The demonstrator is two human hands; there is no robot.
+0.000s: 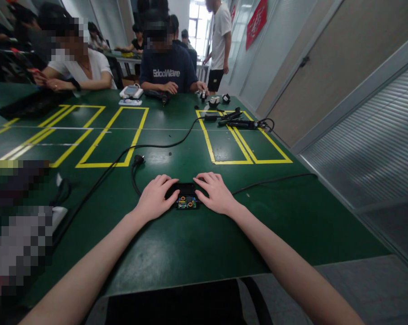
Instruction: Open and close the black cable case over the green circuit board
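An opened black power adapter point(186, 186) lies on the green table between my hands, its circuit board point(187, 202) with copper-coloured coils facing up. My left hand point(157, 195) grips the left side of the case, thumb near the board and fingers at the far edge. On the opposite side, my right hand point(214, 192) holds the case in the same way. A black cord with a plug point(139, 159) runs behind my left hand. Another black cable point(274, 180) leads off to the right from behind my right hand. My fingers hide the case's ends.
A long black cord point(163, 146) crosses the table to a dark adapter point(210, 117) beside black tools point(236, 121). Yellow tape point(136, 131) marks rectangles on the tabletop. Two people sit across, near a power drill point(160, 95) and a white device point(131, 91). Blurred items lie at left.
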